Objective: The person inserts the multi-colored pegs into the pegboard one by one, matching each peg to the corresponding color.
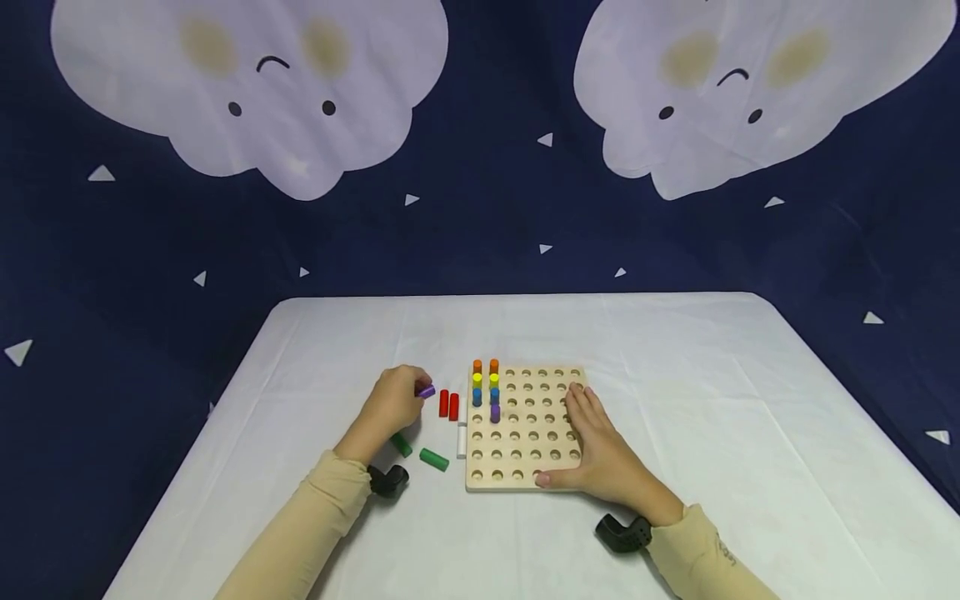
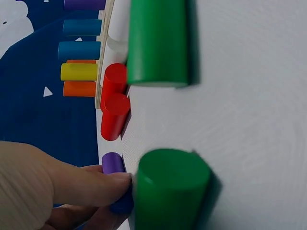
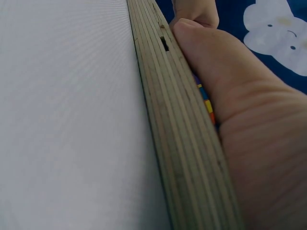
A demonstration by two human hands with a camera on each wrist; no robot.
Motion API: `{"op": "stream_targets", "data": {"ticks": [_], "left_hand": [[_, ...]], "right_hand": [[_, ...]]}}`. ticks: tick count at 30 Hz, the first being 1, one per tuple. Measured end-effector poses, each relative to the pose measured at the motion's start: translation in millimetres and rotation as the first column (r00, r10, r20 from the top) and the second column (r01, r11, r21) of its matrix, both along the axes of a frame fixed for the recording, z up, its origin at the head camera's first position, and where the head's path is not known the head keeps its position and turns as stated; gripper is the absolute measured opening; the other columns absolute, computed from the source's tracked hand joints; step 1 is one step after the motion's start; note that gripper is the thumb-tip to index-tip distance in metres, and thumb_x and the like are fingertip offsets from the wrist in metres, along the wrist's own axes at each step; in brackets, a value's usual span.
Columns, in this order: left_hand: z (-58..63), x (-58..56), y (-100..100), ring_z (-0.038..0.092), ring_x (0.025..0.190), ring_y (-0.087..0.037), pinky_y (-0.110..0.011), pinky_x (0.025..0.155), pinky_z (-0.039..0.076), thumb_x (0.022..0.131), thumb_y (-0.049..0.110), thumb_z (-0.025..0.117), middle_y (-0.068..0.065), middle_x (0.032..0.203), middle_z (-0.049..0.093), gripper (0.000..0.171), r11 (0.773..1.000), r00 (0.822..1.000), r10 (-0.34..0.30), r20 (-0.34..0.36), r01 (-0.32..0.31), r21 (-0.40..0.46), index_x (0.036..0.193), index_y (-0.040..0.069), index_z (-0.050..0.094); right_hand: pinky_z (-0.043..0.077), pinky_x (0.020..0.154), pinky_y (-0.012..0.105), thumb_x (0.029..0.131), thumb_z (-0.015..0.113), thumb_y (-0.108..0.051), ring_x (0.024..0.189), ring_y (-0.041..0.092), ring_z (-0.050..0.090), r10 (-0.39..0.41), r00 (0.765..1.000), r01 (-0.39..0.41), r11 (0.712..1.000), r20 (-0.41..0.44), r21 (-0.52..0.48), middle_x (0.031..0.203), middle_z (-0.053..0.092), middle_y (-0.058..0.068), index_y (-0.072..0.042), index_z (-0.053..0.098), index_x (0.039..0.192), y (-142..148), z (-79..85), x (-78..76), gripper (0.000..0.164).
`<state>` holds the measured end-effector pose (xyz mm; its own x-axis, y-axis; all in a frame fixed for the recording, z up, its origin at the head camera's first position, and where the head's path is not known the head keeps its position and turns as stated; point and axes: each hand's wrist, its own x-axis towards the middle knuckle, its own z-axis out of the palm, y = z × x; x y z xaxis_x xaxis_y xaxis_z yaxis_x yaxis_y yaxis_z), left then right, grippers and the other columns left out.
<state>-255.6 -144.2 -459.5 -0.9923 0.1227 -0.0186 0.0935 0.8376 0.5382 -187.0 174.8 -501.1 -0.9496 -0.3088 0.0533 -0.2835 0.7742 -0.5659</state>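
Thumb and fingers of my left hand [image 1: 393,402] pinch a purple peg [image 1: 427,391] just above the table, left of the red pegs [image 1: 453,407]. In the left wrist view the purple peg [image 2: 113,163] shows between thumb and fingers. My right hand [image 1: 606,457] rests spread over the right side of a wooden pegboard [image 1: 506,484], thumb at its front edge. Two orange pegs [image 1: 477,365], two yellow pegs [image 1: 477,381], two blue pegs [image 1: 477,397] and one purple peg stand in the board's two left columns. The right wrist view shows the thumb along the board's layered edge [image 3: 168,105].
Two green pegs [image 1: 434,459] lie on the white table [image 1: 360,333] near my left wrist. Two white pegs [image 1: 461,443] lie against the board's left edge, beside the red ones. A dark blue cloth [image 1: 495,225] with clouds hangs behind the table.
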Motion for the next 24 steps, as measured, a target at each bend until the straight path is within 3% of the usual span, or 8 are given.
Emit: {"op": "stream_targets", "data": {"ticks": [9, 19, 24], "left_hand": [[-2.9, 1.3, -1.4, 0.068, 0.088, -0.025, -0.041, 0.083, 0.058, 0.087, -0.001, 0.07, -0.014, 0.097, 0.072, 0.016, 1.0, 0.999, -0.026, -0.041, 0.025, -0.017, 0.103, 0.0, 0.073], [-5.5, 3.3, -5.0, 0.063, 0.087, -0.022, -0.04, 0.082, 0.055, 0.088, 0.003, 0.072, -0.012, 0.097, 0.069, 0.021, 0.996, 0.998, 0.009, -0.064, -0.004, 0.092, 0.108, 0.0, 0.066], [-3.0, 7.1, -0.7, 0.061, 0.085, -0.018, -0.034, 0.08, 0.054, 0.086, 0.005, 0.075, -0.008, 0.097, 0.069, 0.027, 0.98, 0.996, 0.006, -0.087, 0.011, 0.197, 0.112, 0.003, 0.068]], "right_hand": [[0.016, 0.116, 0.067, 0.056, 0.077, -0.079, 0.154, 0.037, -0.003, 0.002, 1.0, -0.002, 1.0, 0.004, -0.006, 0.168, 0.002, 0.007, -0.004, 0.012, 0.159, -0.3, -0.1, 0.4, 0.143], [0.017, 0.117, 0.066, 0.057, 0.077, -0.08, 0.154, 0.038, -0.002, 0.002, 1.0, -0.002, 1.0, -0.003, -0.002, 0.168, 0.003, 0.009, -0.003, 0.012, 0.158, -0.9, -0.1, 0.1, 0.142], [0.017, 0.117, 0.066, 0.057, 0.077, -0.079, 0.154, 0.038, -0.002, 0.001, 1.0, -0.001, 1.0, -0.003, 0.0, 0.168, 0.003, 0.009, -0.003, 0.012, 0.158, -0.8, 1.5, 0.0, 0.142]]}}
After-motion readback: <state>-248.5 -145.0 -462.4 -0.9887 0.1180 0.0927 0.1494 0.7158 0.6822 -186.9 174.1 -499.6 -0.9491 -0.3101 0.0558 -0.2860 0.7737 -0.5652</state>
